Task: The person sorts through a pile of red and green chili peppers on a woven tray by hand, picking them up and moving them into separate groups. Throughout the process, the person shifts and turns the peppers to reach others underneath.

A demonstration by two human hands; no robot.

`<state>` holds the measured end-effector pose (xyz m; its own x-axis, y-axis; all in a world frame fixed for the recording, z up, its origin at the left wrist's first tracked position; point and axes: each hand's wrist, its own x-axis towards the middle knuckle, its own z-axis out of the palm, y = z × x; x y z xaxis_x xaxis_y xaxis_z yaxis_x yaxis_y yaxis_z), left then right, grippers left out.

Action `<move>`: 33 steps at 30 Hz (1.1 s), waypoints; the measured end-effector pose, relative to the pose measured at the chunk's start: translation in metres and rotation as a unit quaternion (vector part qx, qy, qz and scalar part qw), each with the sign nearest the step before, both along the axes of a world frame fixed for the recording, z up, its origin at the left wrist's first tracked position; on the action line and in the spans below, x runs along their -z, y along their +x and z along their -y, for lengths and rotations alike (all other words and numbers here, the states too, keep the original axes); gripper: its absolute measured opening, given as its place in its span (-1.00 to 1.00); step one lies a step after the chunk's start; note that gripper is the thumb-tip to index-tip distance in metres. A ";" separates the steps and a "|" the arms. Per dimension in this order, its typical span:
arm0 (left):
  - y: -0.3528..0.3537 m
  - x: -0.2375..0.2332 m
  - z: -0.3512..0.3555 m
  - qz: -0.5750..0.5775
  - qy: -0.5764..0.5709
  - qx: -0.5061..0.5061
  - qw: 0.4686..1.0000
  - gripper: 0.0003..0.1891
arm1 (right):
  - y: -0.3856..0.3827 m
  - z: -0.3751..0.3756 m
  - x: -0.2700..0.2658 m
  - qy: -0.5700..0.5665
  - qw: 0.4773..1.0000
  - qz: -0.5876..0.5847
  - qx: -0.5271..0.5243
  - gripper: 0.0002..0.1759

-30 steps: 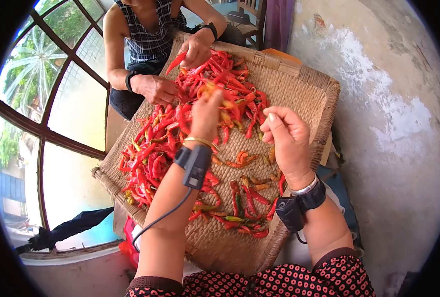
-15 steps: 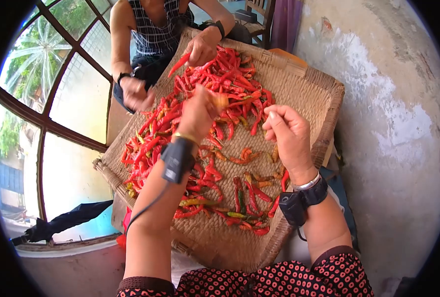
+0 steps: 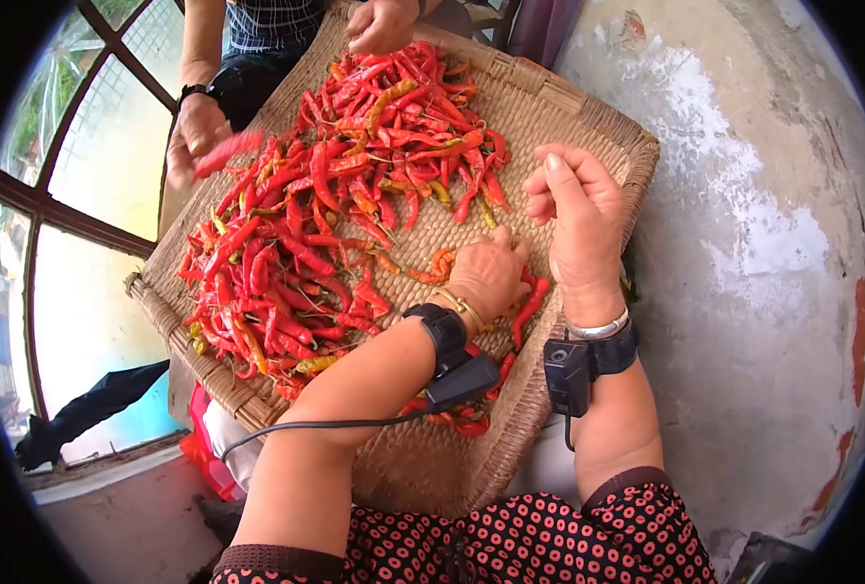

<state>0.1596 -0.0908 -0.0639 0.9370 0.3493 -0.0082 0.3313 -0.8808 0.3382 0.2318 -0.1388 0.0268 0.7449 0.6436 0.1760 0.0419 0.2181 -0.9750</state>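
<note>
My left hand (image 3: 489, 274) reaches down among discoloured peppers on the right of the woven tray (image 3: 549, 117). Its fingers are bent and their tips are hidden, so whatever they hold cannot be made out. An orange chili pepper (image 3: 442, 263) lies beside it, and a red chili pepper (image 3: 530, 311) lies below. Over the tray's right rim, my right hand (image 3: 583, 214) is raised and closed, thumb against curled fingers, with nothing seen in it. Left of my hands spreads a large heap of red chili peppers (image 3: 296, 263), with several yellowish ones mixed in.
Across the tray sits another person, whose hand (image 3: 196, 141) has a blurred red chili pepper at its fingers; their other hand (image 3: 382, 24) is above the far edge. A window (image 3: 92, 292) and black umbrella (image 3: 92, 409) are at left, a plaster wall (image 3: 744, 243) at right.
My left hand has moved right and down from above the heap to the discoloured peppers. My right hand stays closed near the right rim. The other person's hands have shifted; the view has tilted.
</note>
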 end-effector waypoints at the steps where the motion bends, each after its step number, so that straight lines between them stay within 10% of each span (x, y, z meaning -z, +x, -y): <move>1: 0.001 0.000 0.001 -0.023 0.006 0.008 1.000 -0.70 | 0.000 0.000 -0.002 0.005 1.000 -0.009 -0.004 -0.83; 6: 0.003 0.002 -0.033 0.034 -0.093 -0.026 0.995 -0.76 | 0.003 0.000 0.000 0.009 1.000 -0.015 -0.005 -0.83; 12: 0.005 0.005 -0.094 0.316 -0.338 -0.262 0.847 -0.72 | 0.002 0.000 -0.002 0.012 0.999 -0.028 -0.015 -0.82; 13: 0.004 0.003 -0.102 0.336 -0.316 -0.275 0.843 -0.75 | 0.002 -0.001 -0.002 0.012 0.999 -0.026 -0.015 -0.82; 15: 0.008 -0.003 -0.089 0.483 0.094 -0.311 0.813 -0.79 | 0.000 -0.001 0.000 0.008 1.000 -0.026 -0.015 -0.82; 18: 0.006 0.001 -0.041 0.210 -0.048 -0.095 0.972 -0.86 | 0.000 -0.002 -0.001 0.007 1.000 -0.015 -0.027 -0.82; 21: 0.005 -0.009 0.020 -0.060 -0.122 0.047 0.990 -0.83 | -0.002 -0.005 0.000 -0.002 1.000 -0.005 -0.023 -0.80; 33: 0.011 0.008 -0.007 0.051 -0.284 -0.102 0.952 -0.76 | 0.000 -0.003 0.000 0.006 1.000 0.001 -0.009 -0.84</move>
<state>0.1704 -0.0837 -0.0722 0.8562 0.4902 -0.1631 0.4163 -0.4677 0.7797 0.2315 -0.1359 0.0270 0.7325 0.6553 0.1847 0.0391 0.2304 -0.9723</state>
